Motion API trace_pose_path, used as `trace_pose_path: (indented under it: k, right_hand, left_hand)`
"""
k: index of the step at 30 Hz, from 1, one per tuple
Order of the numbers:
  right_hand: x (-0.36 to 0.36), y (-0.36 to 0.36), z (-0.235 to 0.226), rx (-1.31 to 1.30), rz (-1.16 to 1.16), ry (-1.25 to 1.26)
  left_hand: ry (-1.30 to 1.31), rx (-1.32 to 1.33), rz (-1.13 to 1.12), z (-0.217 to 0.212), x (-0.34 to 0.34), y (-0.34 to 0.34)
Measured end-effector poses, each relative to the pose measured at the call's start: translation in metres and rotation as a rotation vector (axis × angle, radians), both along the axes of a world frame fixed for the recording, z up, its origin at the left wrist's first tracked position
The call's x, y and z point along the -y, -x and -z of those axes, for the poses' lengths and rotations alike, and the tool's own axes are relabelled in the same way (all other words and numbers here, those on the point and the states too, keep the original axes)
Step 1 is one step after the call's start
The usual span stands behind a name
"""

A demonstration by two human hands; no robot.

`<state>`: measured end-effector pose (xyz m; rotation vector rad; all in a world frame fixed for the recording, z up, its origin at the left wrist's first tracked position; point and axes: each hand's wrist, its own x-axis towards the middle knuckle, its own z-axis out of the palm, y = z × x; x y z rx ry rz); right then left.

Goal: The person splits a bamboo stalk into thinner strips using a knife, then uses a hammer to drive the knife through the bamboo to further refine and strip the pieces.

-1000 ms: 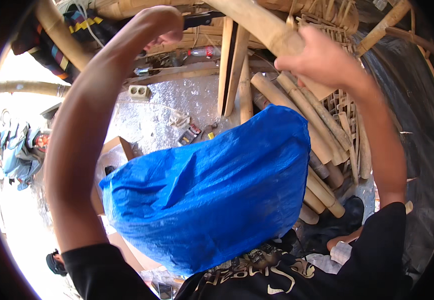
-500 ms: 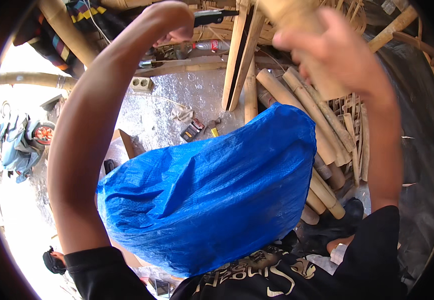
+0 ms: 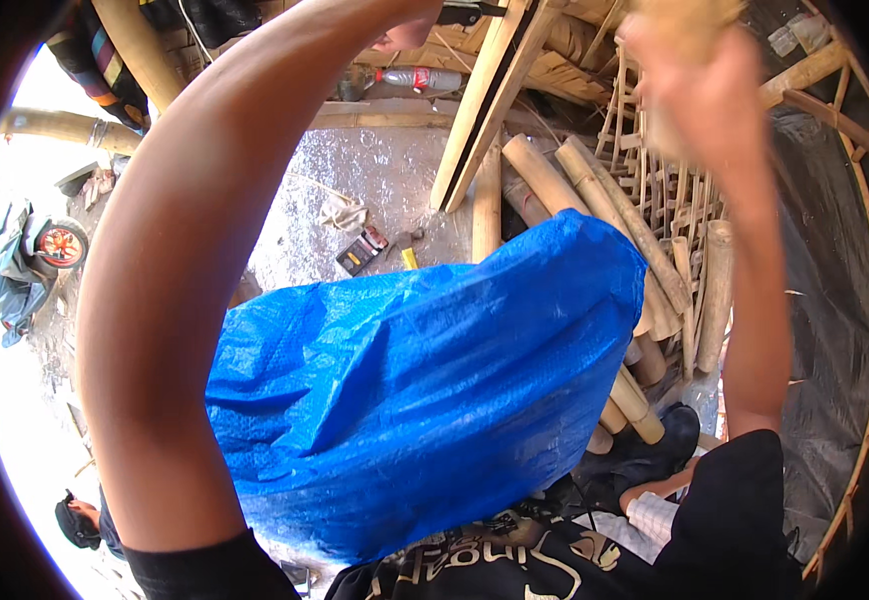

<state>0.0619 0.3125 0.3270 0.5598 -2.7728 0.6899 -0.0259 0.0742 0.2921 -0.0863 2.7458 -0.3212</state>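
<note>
A big crinkly blue plastic sheet (image 3: 425,400) covers the person's lap in the middle. Round tan bamboo poles (image 3: 595,200) lie on the floor behind it. The right hand (image 3: 700,95) is up high and blurry, wrapped around a thick pale bamboo piece (image 3: 680,15). The left hand (image 3: 410,30) is mostly out of sight, so I cannot tell its grip.
</note>
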Motion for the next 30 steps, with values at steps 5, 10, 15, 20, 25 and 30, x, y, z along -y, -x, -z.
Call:
trace_pose_path:
  k: [5, 10, 15, 20, 25, 30]
  right_hand:
    - [-0.029, 0.020, 0.038, 0.393, 0.108, -0.097]
    - [-0.010, 0.004, -0.012, -0.134, 0.019, 0.134]
    - [-0.039, 0.019, 0.076, 0.473, 0.072, 0.009]
    - [-0.009, -0.011, -0.014, 0.061, -0.033, 0.216]
    - [-0.030, 0.034, 0.100, 0.615, 0.019, 0.043]
    - [0.000, -0.004, 0.019, 0.375, -0.021, 0.120]
  left_hand:
    - [-0.165, -0.048, -0.023, 0.030, -0.016, 0.012]
    - [0.127, 0.317, -0.005, 0.034, -0.015, 0.048]
    - [-0.130, -0.032, 0.124, 0.071, -0.036, 0.029]
    - [-0.124, -0.003, -0.053, 0.059, -0.027, 0.010]
    - [-0.273, -0.147, -0.077, 0.072, -0.002, 0.015]
    - [-0.239, -0.050, -0.105, 0.085, -0.001, 0.006]
